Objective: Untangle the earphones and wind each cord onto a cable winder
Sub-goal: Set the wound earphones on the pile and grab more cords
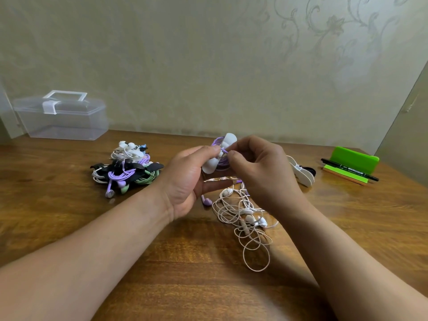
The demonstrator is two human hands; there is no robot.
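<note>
My left hand [190, 179] grips a white cable winder [228, 141] with purple cord [217, 142] wound round its middle, held above the table's centre. My right hand [259, 167] pinches the loose purple cord end against the winder's face. A purple earbud [206, 201] hangs just below my left hand. Beneath my right hand lies a tangle of white earphones [245, 218], its loops trailing toward me. At the left sits a pile of wound earphones [126, 169] on black and white winders, with purple, green and white cords.
A clear plastic box [61, 118] with a lid handle stands at the back left against the wall. Spare white and black winders [301, 171] lie right of my hands. A green stand [353, 162] with a black marker [349, 170] sits at the far right on the wooden table [185, 262].
</note>
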